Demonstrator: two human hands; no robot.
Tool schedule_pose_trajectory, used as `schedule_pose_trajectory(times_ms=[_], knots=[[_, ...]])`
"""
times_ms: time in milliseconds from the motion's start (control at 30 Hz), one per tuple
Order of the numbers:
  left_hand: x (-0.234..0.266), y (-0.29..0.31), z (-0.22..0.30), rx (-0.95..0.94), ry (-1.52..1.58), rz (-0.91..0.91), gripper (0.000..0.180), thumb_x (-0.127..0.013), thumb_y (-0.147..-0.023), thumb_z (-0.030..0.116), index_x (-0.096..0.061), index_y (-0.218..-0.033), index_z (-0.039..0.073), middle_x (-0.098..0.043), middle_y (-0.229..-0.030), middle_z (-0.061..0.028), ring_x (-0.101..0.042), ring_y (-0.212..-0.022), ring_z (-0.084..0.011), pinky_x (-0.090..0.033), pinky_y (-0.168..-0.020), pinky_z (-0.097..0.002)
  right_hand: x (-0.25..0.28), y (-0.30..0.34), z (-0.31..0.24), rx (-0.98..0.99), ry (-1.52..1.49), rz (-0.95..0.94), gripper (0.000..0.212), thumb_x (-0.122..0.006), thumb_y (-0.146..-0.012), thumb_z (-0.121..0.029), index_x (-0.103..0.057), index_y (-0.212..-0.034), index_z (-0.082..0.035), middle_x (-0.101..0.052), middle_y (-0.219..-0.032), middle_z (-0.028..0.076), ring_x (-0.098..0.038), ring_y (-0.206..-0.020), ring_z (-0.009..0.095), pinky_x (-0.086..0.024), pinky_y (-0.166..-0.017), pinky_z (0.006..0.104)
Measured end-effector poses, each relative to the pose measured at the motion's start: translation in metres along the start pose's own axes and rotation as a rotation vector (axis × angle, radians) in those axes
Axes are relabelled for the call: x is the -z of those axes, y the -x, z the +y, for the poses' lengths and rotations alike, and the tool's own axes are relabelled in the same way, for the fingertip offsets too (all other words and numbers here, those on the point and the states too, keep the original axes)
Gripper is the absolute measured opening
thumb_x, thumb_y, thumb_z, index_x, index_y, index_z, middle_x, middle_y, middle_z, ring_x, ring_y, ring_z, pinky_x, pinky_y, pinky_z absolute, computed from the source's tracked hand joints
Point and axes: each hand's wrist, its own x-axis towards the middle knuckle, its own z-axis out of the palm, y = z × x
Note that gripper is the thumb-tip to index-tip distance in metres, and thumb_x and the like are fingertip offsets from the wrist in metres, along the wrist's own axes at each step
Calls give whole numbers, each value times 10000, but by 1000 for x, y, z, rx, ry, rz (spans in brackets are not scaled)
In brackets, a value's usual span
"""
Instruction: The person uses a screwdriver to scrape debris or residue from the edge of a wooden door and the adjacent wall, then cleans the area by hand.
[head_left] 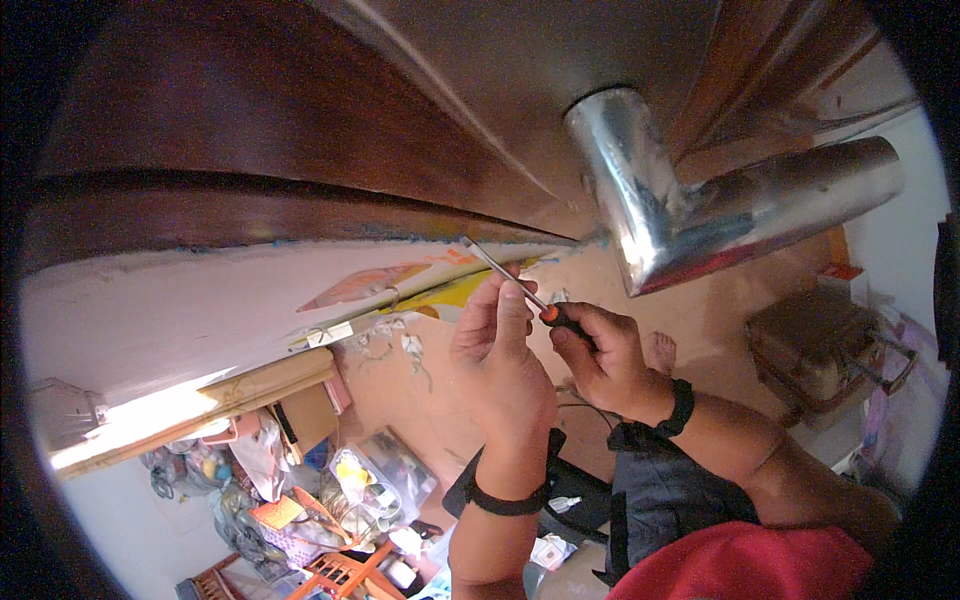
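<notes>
A screwdriver [519,288] with a metal shaft and a black-and-orange handle points up and to the left. My right hand [615,360] is closed round its handle. The fingers of my left hand [508,335] pinch the shaft partway along. The tip appears to meet the line where dark brown wood [250,120] borders the pale door edge [180,300]; whether it touches, I cannot tell. Bluish flecks run along that line, and orange and yellow marks colour the pale surface. Up and to the right of my hands, a shiny metal lever handle [640,190] juts out.
Below left are a clear plastic box [370,490], plastic bags [235,515] and an orange wooden piece [345,575] among clutter. A dark suitcase-like case [810,345] stands at right. A bare foot [660,352] shows on the tan floor [420,380].
</notes>
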Motion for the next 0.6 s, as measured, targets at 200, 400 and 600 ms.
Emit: schedule_pose_trajectory(times_ms=[200, 400, 600], knots=[[1, 0, -5, -10, 47, -27, 170, -572, -921, 114, -637, -1040, 12, -637, -882, -22, -525, -758, -58, -387, -663, -196, 0, 1, 1, -9, -17, -1, 181, -608, -867, -55, -607, -1039, 2, -652, -787, 132, -602, -613, 140, -476, -552, 267], [-1, 1, -4, -4, 70, -16, 173, -571, -924, 120, -634, -1042, 10, -632, -878, -18, -524, -762, -57, -381, -666, -193, 3, -2, -2, -45, -9, -40, 181, -606, -869, -61, -609, -1037, 6, -657, -804, 133, -616, -629, 146, -486, -565, 271], [3, 2, -6, 15, -8, 12, 168, -569, -925, 117, -631, -1034, 6, -632, -883, -14, -534, -794, -62, -382, -679, -192, 1, 2, 1, -65, -8, -37, 182, -607, -870, -65, -613, -1041, -3, -657, -800, 123, -586, -593, 126, -463, -535, 258]])
